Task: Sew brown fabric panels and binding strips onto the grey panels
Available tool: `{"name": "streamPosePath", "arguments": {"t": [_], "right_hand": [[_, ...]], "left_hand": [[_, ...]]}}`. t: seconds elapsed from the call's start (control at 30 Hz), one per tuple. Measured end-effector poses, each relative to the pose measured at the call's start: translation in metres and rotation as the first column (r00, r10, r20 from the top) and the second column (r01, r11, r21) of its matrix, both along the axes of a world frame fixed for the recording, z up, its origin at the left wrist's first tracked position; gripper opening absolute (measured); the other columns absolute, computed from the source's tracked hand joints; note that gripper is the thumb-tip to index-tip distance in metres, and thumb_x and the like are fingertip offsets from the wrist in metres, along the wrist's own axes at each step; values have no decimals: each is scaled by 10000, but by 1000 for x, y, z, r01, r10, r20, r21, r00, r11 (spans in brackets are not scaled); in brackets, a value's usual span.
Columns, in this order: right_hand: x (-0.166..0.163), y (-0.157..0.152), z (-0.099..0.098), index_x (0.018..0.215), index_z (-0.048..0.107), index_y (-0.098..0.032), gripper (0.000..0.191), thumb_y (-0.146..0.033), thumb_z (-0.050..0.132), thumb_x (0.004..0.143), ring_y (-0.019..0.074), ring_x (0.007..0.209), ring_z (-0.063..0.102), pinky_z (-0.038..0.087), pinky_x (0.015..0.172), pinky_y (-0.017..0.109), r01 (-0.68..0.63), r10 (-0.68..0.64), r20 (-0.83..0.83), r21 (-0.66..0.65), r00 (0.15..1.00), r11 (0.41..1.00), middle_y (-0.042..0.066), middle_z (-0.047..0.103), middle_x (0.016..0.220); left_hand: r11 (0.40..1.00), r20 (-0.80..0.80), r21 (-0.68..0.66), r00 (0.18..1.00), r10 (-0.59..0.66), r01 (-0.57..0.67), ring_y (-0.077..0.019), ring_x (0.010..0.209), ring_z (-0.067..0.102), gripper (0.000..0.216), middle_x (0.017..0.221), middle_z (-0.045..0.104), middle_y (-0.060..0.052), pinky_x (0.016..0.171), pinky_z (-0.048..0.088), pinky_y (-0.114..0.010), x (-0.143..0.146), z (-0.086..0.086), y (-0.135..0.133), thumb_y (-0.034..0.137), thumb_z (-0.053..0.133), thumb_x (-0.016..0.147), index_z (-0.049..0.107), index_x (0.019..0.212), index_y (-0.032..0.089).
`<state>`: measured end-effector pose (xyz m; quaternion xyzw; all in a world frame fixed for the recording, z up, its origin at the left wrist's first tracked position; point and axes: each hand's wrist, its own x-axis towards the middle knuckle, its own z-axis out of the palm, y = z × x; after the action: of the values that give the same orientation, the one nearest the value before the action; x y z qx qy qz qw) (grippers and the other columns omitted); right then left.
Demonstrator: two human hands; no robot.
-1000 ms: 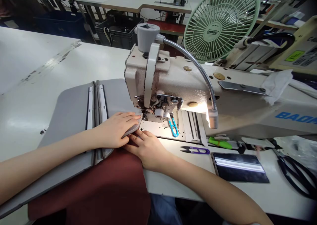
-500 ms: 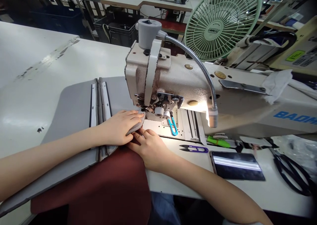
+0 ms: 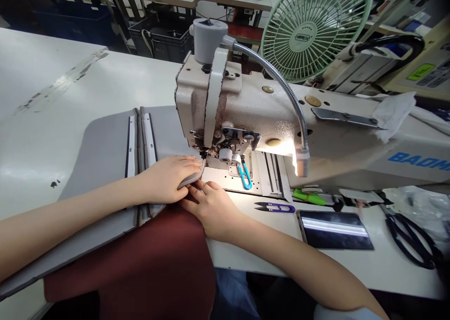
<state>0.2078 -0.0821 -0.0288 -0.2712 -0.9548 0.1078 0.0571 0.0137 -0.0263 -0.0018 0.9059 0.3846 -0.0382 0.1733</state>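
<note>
A large grey padded panel [image 3: 101, 156] with a zipper strip [image 3: 140, 137] down its middle lies on the white table and runs under the head of the cream sewing machine [image 3: 246, 113]. My left hand [image 3: 168, 177] lies flat on the panel's near edge, pressing it down right before the needle area. My right hand [image 3: 211, 209] sits beside it, fingertips tucked under the curled grey edge. A dark red fabric [image 3: 147, 259] hangs off the table's front edge below both hands.
A blue thread snip [image 3: 244, 174] lies on the machine bed and a purple one [image 3: 277, 208] on the table. A dark phone [image 3: 333, 230] and black scissors [image 3: 408, 238] lie to the right. A green fan [image 3: 309, 29] and a gooseneck lamp [image 3: 302, 163] stand behind.
Both hands have stayed on the grey edge at the needle, edging slightly toward the machine. The view shifted a little.
</note>
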Motion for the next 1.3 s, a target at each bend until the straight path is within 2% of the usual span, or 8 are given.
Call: {"name": "streamPosePath", "arguments": {"t": [0.17,0.3,0.47,0.57,0.67,0.8,1.07,1.3], "right_hand": [[-4,-3,8,1295,603,-150,429,-225,531,879,328,1158,537,419,859,403,4,-2,53,-31,999,1000,206,588,1335],[-4,1,7,1302,598,-155,438,-228,538,874,342,1173,525,421,839,408,-1,2,44,-20,999,1000,199,597,1314],[0,10,-1,1297,608,-168,436,-184,530,869,354,1232,489,423,853,405,21,-21,28,-15,999,1000,162,609,1297],[2,8,-4,1304,601,-158,419,-183,514,895,349,1263,478,420,906,418,37,-37,6,20,999,999,169,598,1319],[4,-1,-7,1268,603,-73,376,-191,477,934,336,1230,518,421,951,428,31,-29,-19,79,999,996,207,616,1288],[3,-12,-13,1357,524,-6,437,-180,445,963,326,1287,512,450,935,424,20,-15,-36,136,999,991,258,576,1362],[9,6,-14,1376,540,-26,429,-141,417,982,317,1333,508,457,955,427,68,-67,-13,141,998,988,227,534,1438],[11,25,-11,1401,540,-101,428,-160,436,989,282,1359,493,447,985,408,119,-125,59,87,990,989,152,517,1480]], "left_hand": [[1000,-18,-3,1000,-3,3,-263,1434,410,547,1480,531,-78,1203,343,-407,-2,0,-4,194,525,774,585,1317,157],[1000,-2,-2,1000,4,-4,-266,1405,442,500,1461,547,-73,1184,360,-405,1,-2,0,201,534,783,608,1277,169],[998,-25,20,998,65,-65,-267,1156,594,384,1314,606,-80,970,493,-408,10,1,9,229,501,818,632,1177,194],[996,-77,67,995,64,-59,-272,1070,597,377,1223,609,-99,913,487,-412,12,9,3,238,528,808,620,1171,193],[989,-159,148,987,22,2,-276,1019,585,342,1126,621,-96,873,473,-417,9,17,-12,227,529,823,628,1150,205],[996,-183,85,983,29,-13,-211,886,598,262,949,637,-70,745,466,-324,7,19,-22,180,426,907,673,992,205],[994,-142,76,986,86,-76,-223,910,621,310,943,651,-62,802,479,-336,17,9,-1,173,408,914,701,1008,212],[991,-213,116,973,87,-63,-257,996,640,368,1018,701,-94,870,486,-380,28,3,18,170,356,929,691,1081,194]]}}
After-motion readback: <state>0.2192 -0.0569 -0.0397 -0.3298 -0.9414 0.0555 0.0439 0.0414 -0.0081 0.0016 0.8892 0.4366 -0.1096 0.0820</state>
